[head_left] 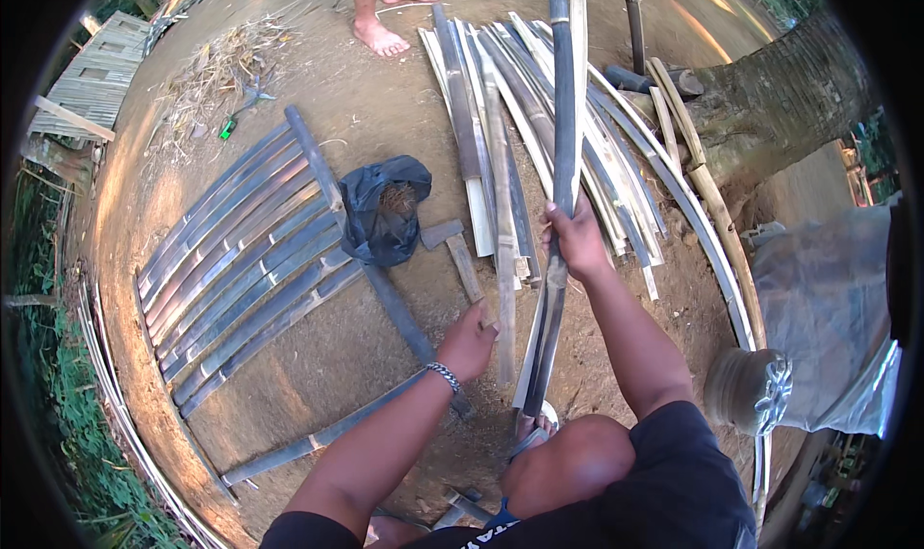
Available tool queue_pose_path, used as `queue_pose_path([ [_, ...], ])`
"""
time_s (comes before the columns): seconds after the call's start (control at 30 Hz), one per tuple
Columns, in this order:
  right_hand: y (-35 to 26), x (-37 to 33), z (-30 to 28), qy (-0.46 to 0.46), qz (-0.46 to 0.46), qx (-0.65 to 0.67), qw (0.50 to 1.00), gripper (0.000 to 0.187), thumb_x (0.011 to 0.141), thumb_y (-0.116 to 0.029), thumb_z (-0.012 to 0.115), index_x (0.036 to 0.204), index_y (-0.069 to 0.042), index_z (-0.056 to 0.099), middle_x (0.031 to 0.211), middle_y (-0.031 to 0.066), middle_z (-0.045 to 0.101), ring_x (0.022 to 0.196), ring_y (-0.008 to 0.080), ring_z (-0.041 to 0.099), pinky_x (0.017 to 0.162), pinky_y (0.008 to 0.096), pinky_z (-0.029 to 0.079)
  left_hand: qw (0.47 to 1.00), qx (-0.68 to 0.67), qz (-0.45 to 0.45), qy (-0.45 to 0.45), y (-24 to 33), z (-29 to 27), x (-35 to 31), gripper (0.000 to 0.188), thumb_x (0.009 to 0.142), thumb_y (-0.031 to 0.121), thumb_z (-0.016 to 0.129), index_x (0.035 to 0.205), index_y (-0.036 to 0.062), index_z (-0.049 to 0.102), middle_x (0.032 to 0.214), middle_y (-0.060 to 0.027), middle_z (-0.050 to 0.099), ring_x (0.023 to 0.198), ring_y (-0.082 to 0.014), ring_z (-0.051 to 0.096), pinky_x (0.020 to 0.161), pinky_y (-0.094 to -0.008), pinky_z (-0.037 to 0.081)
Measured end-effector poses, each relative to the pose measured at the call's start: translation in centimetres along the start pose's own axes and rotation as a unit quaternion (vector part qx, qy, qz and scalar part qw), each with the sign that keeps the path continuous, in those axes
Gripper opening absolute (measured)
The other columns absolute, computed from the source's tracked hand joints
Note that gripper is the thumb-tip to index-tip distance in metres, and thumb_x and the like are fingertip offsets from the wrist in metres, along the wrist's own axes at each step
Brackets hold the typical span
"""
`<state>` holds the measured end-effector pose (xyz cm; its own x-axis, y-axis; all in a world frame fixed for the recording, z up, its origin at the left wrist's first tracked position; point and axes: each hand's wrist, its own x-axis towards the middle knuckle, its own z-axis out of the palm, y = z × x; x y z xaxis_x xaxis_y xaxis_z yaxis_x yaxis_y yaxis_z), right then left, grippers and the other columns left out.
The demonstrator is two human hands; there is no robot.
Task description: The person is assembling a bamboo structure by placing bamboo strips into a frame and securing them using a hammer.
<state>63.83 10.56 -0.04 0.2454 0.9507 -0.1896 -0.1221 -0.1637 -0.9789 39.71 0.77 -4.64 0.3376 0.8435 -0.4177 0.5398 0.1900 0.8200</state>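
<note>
My right hand (580, 243) is wrapped round long split bamboo strips (562, 116), a dark one and a pale one side by side. They stand on end, with their lower ends by my foot (535, 429). My left hand (469, 342) is closed round the handle of a hammer (465, 268), whose blocky head points away from me. Left of it lies a bamboo frame (310, 154) with several dark slats (255, 231) laid across its far part. A black plastic bag (390, 251) with brown, thin pieces inside rests against the frame's edge.
A pile of bamboo strips (486, 97) lies ahead. Another person's bare feet (380, 35) are at the far side. A tree trunk (780, 106), a long pole (717, 203) and a clear plastic sheet (818, 308) are on the right. Dry debris (217, 73) lies at far left.
</note>
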Motion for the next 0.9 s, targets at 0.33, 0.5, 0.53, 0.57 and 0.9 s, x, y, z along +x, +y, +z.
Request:
queue_pose_path([
  [0.33, 4.8, -5.7, 9.4, -0.016, 0.073, 0.09, 0.993, 0.031, 0.105, -0.027, 0.06, 0.119, -0.005, 0.044, 0.095, 0.0095, 0.061, 0.077, 0.0181, 0.067, 0.067, 0.0318, 0.057, 0.994, 0.07, -0.058, 0.067, 0.0, -1.7, -6.9, 0.076, 0.086, 0.033, 0.075, 0.146, -0.001, 0.045, 0.134, -0.0281, 0.06, 0.124, -0.0424, 0.059, 0.106, -0.0465, 0.047],
  [0.5, 8.8, -6.8, 7.9, -0.114, 0.107, 0.02, 0.987, 0.049, 0.101, -0.034, 0.066, 0.133, -0.005, 0.043, 0.114, 0.0148, 0.061, 0.108, 0.0255, 0.064, 0.091, 0.0404, 0.053, 0.988, 0.119, -0.034, 0.089, -5.9, -6.1, -11.3, 0.067, 0.082, 0.025, 0.072, 0.143, 0.0066, 0.05, 0.125, -0.0235, 0.065, 0.11, -0.0415, 0.065, 0.095, -0.0478, 0.053],
  [0.53, 8.7, -6.3, 7.4, -0.067, 0.1, -0.065, 0.991, 0.057, 0.099, -0.037, 0.067, 0.14, -0.006, 0.041, 0.123, 0.0178, 0.058, 0.118, 0.0282, 0.057, 0.099, 0.0442, 0.048, 0.987, 0.133, -0.048, 0.076, -7.1, -7.8, -12.3, 0.067, 0.081, 0.024, 0.071, 0.142, 0.0082, 0.051, 0.123, -0.0222, 0.066, 0.107, -0.0408, 0.066, 0.093, -0.0474, 0.054],
  [0.57, 8.5, -5.6, 6.9, -0.023, 0.088, -0.15, 0.984, 0.066, 0.098, -0.04, 0.068, 0.147, -0.006, 0.04, 0.132, 0.0208, 0.054, 0.129, 0.0309, 0.051, 0.107, 0.0479, 0.044, 0.985, 0.147, -0.063, 0.063, -8.2, -9.3, -13.4, 0.066, 0.08, 0.024, 0.071, 0.142, 0.0098, 0.052, 0.121, -0.0208, 0.068, 0.105, -0.04, 0.067, 0.091, -0.047, 0.055],
  [0.9, 1.5, -4.3, 2.9, -0.34, -0.209, -0.665, 0.631, 0.053, 0.077, -0.037, 0.085, 0.123, -0.016, 0.068, 0.123, 0.0099, 0.066, 0.126, 0.0309, 0.056, 0.117, 0.0586, 0.03, 0.967, 0.25, 0.041, -0.018, -16.9, -19.0, -22.8, 0.066, 0.072, 0.021, 0.072, 0.135, 0.0076, 0.058, 0.117, -0.0173, 0.069, 0.102, -0.0367, 0.069, 0.087, -0.0467, 0.057],
])
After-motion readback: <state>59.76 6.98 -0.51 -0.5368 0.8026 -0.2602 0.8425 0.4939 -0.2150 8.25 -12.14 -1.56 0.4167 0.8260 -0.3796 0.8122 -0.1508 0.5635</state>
